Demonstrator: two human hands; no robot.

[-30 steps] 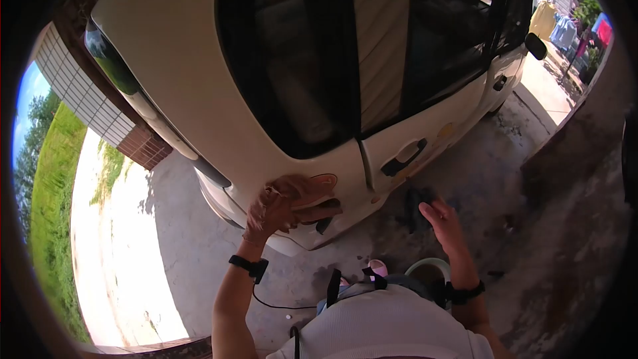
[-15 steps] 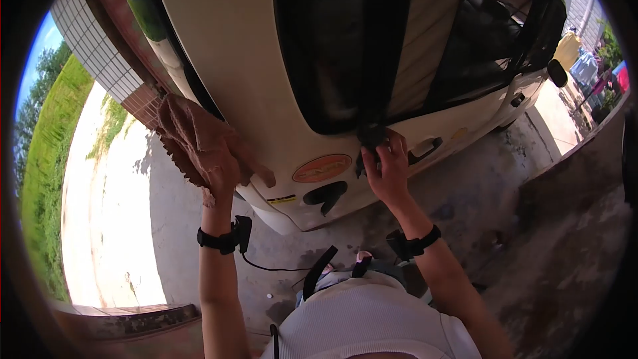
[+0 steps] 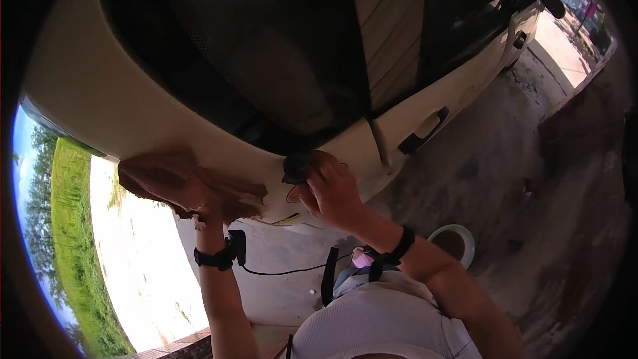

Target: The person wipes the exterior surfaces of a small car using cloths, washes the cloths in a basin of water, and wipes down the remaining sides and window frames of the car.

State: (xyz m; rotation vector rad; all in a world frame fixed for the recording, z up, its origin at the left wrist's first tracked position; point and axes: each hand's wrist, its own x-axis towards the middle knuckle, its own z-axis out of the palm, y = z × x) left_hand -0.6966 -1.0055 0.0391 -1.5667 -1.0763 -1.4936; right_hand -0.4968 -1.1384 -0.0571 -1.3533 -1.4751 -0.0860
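A brown cloth (image 3: 156,176) covers most of my left hand (image 3: 211,196) at the corner of a white car (image 3: 219,143); the fingers are largely hidden under its folds. My right hand (image 3: 332,189) has its fingers bent around a dark, rounded object (image 3: 297,167) against the body panel, just below the side window (image 3: 279,93). I cannot make out exactly what that object is. Partly behind this hand is the oval orange sticker (image 3: 292,194), and a small yellow label (image 3: 287,219) lies below it.
The car's black door handle (image 3: 425,133) and side mirror (image 3: 551,3) are to the right. A round basin (image 3: 465,242) stands on the concrete floor (image 3: 492,179) beside my right forearm. A black cable (image 3: 286,270) runs from my left wristband. Grass (image 3: 76,226) lies beyond the sunlit ground.
My view has shifted along the car. My right hand and the dark object have moved left, over the oval sticker. My left hand with the cloth is lower, and the basin shows now.
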